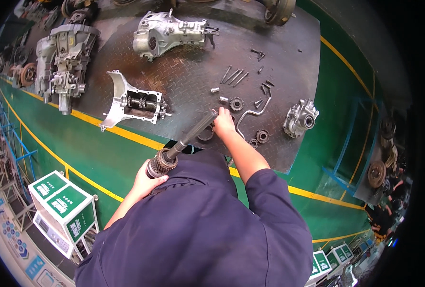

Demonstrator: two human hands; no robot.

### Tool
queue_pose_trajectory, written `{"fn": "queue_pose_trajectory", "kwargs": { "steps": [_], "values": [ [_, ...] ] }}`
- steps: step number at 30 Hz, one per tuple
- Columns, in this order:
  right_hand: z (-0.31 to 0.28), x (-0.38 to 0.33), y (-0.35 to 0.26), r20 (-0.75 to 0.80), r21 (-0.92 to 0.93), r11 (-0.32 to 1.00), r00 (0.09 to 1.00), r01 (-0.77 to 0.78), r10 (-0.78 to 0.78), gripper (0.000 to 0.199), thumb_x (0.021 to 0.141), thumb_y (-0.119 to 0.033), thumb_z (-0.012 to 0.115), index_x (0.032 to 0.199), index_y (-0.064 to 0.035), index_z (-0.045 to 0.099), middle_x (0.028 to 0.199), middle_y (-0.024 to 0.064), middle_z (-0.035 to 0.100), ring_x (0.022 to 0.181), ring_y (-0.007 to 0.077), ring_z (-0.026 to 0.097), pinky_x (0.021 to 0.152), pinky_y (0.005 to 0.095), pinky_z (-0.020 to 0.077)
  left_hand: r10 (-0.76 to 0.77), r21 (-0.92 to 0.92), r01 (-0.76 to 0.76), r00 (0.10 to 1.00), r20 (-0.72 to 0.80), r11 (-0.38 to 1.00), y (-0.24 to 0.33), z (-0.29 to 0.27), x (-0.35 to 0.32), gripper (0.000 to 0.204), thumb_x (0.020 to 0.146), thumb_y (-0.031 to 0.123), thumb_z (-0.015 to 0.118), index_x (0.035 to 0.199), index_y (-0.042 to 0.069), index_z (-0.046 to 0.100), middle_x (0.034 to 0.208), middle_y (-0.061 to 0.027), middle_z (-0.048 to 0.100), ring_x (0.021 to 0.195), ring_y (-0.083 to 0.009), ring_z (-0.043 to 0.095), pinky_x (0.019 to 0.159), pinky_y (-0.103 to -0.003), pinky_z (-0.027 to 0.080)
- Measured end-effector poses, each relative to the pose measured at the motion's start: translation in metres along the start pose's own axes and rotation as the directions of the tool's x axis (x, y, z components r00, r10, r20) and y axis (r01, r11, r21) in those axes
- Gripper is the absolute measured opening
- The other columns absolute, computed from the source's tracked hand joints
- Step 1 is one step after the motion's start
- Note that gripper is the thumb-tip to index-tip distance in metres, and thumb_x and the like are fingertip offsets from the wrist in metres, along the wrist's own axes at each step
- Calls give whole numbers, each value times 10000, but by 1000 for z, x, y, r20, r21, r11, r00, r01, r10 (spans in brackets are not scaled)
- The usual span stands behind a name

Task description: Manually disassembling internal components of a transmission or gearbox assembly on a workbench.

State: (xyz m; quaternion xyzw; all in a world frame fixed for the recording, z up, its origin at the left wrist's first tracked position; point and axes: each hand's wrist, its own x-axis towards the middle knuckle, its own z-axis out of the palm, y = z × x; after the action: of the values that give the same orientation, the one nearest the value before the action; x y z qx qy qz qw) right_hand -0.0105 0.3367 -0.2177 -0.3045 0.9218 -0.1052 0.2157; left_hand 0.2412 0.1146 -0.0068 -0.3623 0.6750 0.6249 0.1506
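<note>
A long steel gear shaft [193, 130] slants up and right in front of my body. My left hand [145, 184] is closed round its lower end, beside the stacked gears [162, 162]. My right hand [224, 123] has its fingers curled at the shaft's upper, splined tip, over the table. The right fingertips are partly hidden. Beneath the shaft lies a dark ring gear [205, 134]. Just beyond my right hand is a toothed gear [236, 104], with small metal sleeves [223, 99] next to it. A bent metal rod [255, 113] curves to the right of the hand.
On the metal table [188, 71] sit an opened housing with gears [143, 103], a large gearbox case [167, 36], another gearbox [66, 62] and a round housing [301, 118]. Several bolts [234, 76] and small gears [262, 136] lie about. A white-green cabinet [64, 208] stands at lower left.
</note>
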Motion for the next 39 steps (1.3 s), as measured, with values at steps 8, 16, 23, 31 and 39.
{"fn": "queue_pose_trajectory", "kwargs": {
  "steps": [8, 16, 23, 31, 39],
  "values": [
    [-78, -44, 14, -118, 424, 901, 980, -96, 160, 746, 680, -175, 850, 1359, -97, 551, 1305, 215, 502, 1249, 399, 483, 1072, 449, 447, 17, 44, -20, 998, 67, 999, -5, 8, 6, 608, 734, 192, 909, 1225, 29, 591, 1140, -39, 660, 1067, -136, 606, 989, -313, 466],
    [-169, -94, 28, -152, 417, 907, 981, -51, 125, 751, 675, -179, 844, 1361, -136, 543, 1318, 201, 479, 1271, 396, 454, 1085, 459, 419, -9, 0, 9, 996, 90, 1000, -4, 15, 18, 593, 713, 99, 876, 1225, 33, 583, 1132, -29, 652, 1068, -135, 596, 1000, -318, 457],
    [-143, -106, 52, -214, 409, 912, 969, -25, 123, 738, 686, -158, 855, 1354, -88, 549, 1267, 152, 557, 1201, 299, 563, 1043, 404, 466, -56, 60, 48, 989, 136, 997, 3, 23, 24, 731, 712, 92, 885, 1352, 25, 538, 1244, -62, 637, 1169, -156, 583, 1059, -326, 439],
    [-221, -129, 21, -32, 769, 629, 975, -115, 218, 749, 700, -103, 857, 1382, -99, 547, 1236, 64, 593, 1137, 169, 583, 955, 319, 490, -5, 184, -9, 997, 75, 983, 7, 22, 23, 644, 699, 284, 920, 1216, 63, 606, 1118, -81, 704, 1053, -190, 661, 959, -360, 510],
    [-299, -137, -7, -71, 692, 721, 997, 34, 20, 747, 658, -62, 845, 1353, -73, 571, 1262, 91, 572, 1166, 214, 583, 1011, 326, 469, 48, 254, -91, 984, 171, 963, 30, 24, 33, 635, 661, 272, 917, 1189, 59, 637, 1067, -114, 724, 1001, -221, 692, 944, -361, 530]
  ]
}}
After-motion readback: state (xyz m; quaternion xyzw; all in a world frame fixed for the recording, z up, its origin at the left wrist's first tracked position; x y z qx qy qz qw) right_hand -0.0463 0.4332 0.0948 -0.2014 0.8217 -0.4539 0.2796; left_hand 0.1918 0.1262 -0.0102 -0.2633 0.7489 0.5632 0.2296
